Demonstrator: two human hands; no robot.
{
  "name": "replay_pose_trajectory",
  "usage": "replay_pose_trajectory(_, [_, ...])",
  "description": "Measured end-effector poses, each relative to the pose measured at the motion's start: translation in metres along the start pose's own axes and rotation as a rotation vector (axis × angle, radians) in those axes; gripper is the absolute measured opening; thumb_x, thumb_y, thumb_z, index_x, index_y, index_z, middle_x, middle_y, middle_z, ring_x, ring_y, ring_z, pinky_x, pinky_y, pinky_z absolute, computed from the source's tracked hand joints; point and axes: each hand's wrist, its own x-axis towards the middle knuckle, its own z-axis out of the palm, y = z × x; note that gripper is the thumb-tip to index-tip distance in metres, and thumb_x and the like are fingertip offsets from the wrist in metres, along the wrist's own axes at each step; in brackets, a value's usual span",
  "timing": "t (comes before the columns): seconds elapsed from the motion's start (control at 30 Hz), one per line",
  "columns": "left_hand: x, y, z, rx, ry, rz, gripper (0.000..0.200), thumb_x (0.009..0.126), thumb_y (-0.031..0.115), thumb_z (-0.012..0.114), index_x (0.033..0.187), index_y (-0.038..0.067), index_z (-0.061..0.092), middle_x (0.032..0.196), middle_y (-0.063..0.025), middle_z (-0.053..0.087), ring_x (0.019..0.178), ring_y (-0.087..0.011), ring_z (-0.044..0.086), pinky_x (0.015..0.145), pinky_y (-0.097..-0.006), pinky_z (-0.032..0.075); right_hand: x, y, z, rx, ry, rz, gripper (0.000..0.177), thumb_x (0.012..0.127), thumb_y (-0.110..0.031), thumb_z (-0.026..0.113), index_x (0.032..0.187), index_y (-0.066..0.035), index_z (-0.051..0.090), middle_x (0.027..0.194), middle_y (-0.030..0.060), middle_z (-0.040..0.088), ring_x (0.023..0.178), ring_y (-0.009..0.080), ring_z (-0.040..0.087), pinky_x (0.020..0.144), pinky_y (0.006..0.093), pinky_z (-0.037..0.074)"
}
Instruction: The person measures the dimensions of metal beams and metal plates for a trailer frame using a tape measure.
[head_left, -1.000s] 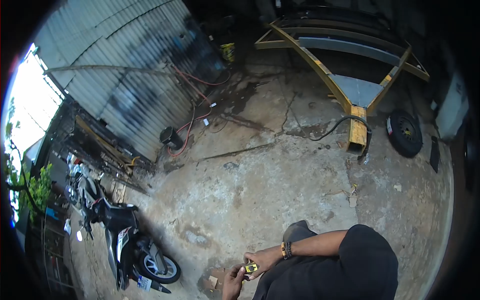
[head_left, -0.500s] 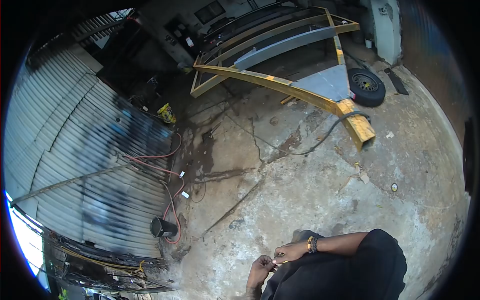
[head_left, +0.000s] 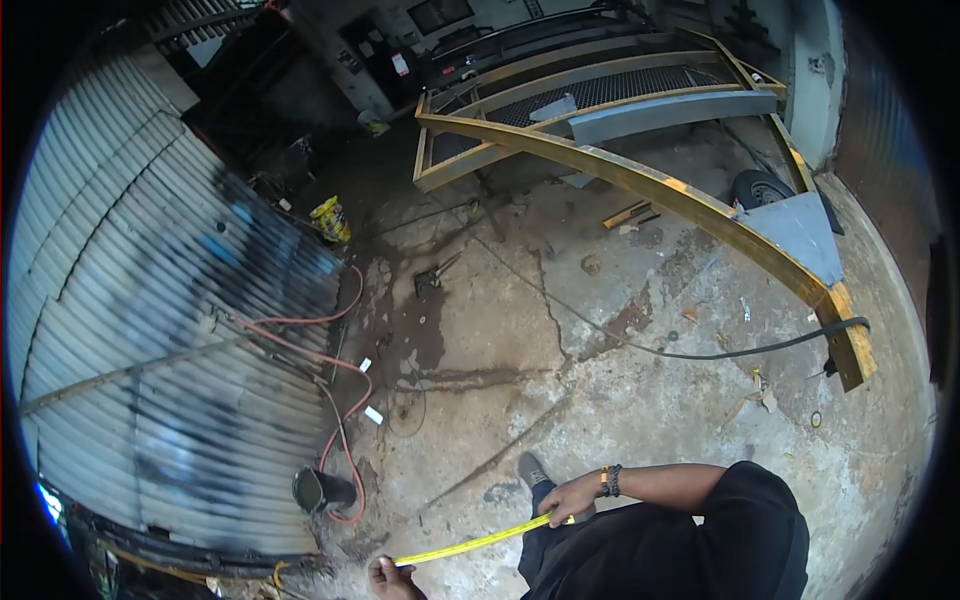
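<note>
Pinching one end of a yellow measuring tape [head_left: 470, 545] at the bottom edge, the left hand [head_left: 390, 578] holds it taut up to the right hand [head_left: 570, 497], fingers closed on the other end, above the cracked concrete floor [head_left: 580, 390], with a yellow trailer frame [head_left: 640, 180] beyond.

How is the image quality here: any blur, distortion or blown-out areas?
Head view: heavy fisheye with black corners; the wall is smeared by motion blur, while the floor is sharper; a small bright patch glares at the lower left edge; the tape between left hand and right hand reads clearly, though the left hand is cropped by the bottom edge.
</note>
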Motion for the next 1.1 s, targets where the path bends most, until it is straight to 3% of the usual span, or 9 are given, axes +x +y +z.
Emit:
replay_pose_trajectory(0.07, [0.053,0.030,0.053,-0.106,0.159,-0.040,0.022,0.091,0.025,0.066,0.103,0.007,0.061,0.078,-0.0036,0.056,0.060,-0.0142,0.052,0.057,-0.0264,0.046,0.011,-0.006,-0.053,-0.105,-0.047,0.164,0.036,0.092,-0.036,0.055,0.098,-0.001,0.064,0.085,0.0060,0.064,0.083,0.0160,0.057,0.076,0.0335,0.044])
replay_pose_trajectory(0.2, [0.251,-0.024,0.091,-0.259,-0.016,-0.220,0.021,0.092,0.026,0.065,0.097,0.006,0.059,0.088,0.0002,0.057,0.080,-0.0124,0.052,0.070,-0.0292,0.044,0.028,-0.023,-0.129,-0.025,0.134,0.372,0.030,0.089,-0.031,0.056,0.097,-0.005,0.070,0.090,0.0057,0.069,0.085,0.0149,0.061,0.079,0.0318,0.046])
replay_pose_trajectory(0.4, [0.365,0.015,0.337,-0.172,-0.718,-0.337,0.026,0.096,0.025,0.058,0.108,0.002,0.056,0.097,-0.0078,0.062,0.086,-0.0200,0.062,0.075,-0.0357,0.054,0.014,-0.072,-0.185,0.011,0.751,0.397,0.029,0.089,-0.029,0.050,0.091,-0.007,0.070,0.090,0.0083,0.070,0.082,0.0195,0.064,0.075,0.0334,0.049])
replay_pose_trajectory(0.53, [0.329,0.017,0.484,-0.027,-1.253,-0.458,0.025,0.096,0.022,0.057,0.104,-0.002,0.056,0.087,-0.0123,0.063,0.069,-0.0217,0.067,0.061,-0.0316,0.058,0.007,-0.091,-0.200,0.299,1.096,0.461,0.028,0.092,-0.021,0.048,0.095,-0.004,0.070,0.090,0.0092,0.070,0.086,0.0193,0.065,0.080,0.0313,0.050])
replay_pose_trajectory(0.67, [0.288,-0.011,0.589,0.060,-1.631,-0.575,0.029,0.099,0.025,0.051,0.098,-0.003,0.058,0.085,-0.0138,0.066,0.073,-0.0211,0.068,0.062,-0.0293,0.057,-0.023,-0.062,-0.202,0.485,1.365,0.552,0.023,0.091,-0.019,0.056,0.097,-0.001,0.071,0.088,0.0072,0.070,0.082,0.0149,0.065,0.079,0.0285,0.051])
replay_pose_trajectory(0.8, [0.269,-0.037,0.689,0.095,-1.610,-0.649,0.028,0.100,0.026,0.051,0.096,-0.002,0.058,0.079,-0.0093,0.064,0.068,-0.0180,0.066,0.059,-0.0282,0.054,-0.076,-0.040,-0.174,0.747,1.540,0.607,0.020,0.087,-0.017,0.064,0.092,0.001,0.072,0.081,0.0064,0.070,0.075,0.0134,0.065,0.072,0.0276,0.052])
replay_pose_trajectory(0.87, [0.277,-0.017,0.736,0.095,-1.632,-0.642,0.025,0.098,0.025,0.054,0.094,0.001,0.060,0.079,-0.0074,0.065,0.070,-0.0157,0.066,0.062,-0.0288,0.053,-0.094,-0.069,-0.171,0.978,1.631,0.705,0.020,0.084,-0.018,0.067,0.089,0.000,0.073,0.076,0.0072,0.070,0.067,0.0141,0.065,0.066,0.0277,0.052])
replay_pose_trajectory(1.03, [0.310,0.021,0.844,0.443,-2.362,-0.580,0.029,0.098,0.026,0.054,0.105,-0.001,0.063,0.087,-0.0086,0.067,0.080,-0.0151,0.066,0.071,-0.0278,0.054,-0.120,-0.176,-0.157,1.068,1.853,0.885,0.016,0.082,-0.013,0.067,0.081,0.002,0.072,0.068,0.0081,0.068,0.061,0.0145,0.063,0.060,0.0278,0.050])
replay_pose_trajectory(1.1, [0.327,0.038,0.884,0.461,-2.388,-0.329,0.031,0.099,0.026,0.053,0.108,-0.001,0.063,0.090,-0.0086,0.067,0.081,-0.0154,0.066,0.073,-0.0280,0.054,-0.123,-0.215,-0.128,1.096,1.983,1.017,0.016,0.080,-0.012,0.068,0.077,0.003,0.071,0.064,0.0092,0.066,0.054,0.0156,0.062,0.054,0.0284,0.049])
